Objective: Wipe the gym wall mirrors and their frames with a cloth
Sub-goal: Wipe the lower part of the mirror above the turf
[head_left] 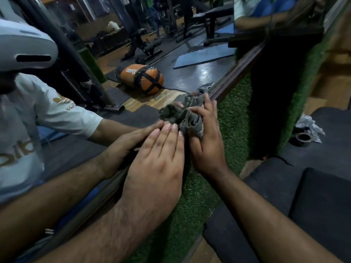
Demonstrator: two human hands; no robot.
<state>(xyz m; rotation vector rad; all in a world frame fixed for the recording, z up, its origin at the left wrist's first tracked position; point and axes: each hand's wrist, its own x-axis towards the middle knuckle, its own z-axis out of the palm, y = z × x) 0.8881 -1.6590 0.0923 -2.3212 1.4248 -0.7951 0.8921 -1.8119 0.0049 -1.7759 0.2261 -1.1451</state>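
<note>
Green turf wall (233,118), mirror (133,82) – left hand (157,164) flat, right hand (206,141) fingers gripping cloth (188,114)

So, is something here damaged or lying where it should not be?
Yes, two small things. The black floor mat has a crack at its edge near the green turf. Crumpled white paper lies on the mat beside a small dark ring-shaped object. The mirror and its frame look intact.

dark pillar (275,103) right, glass (190,73) seemingly clear
</note>
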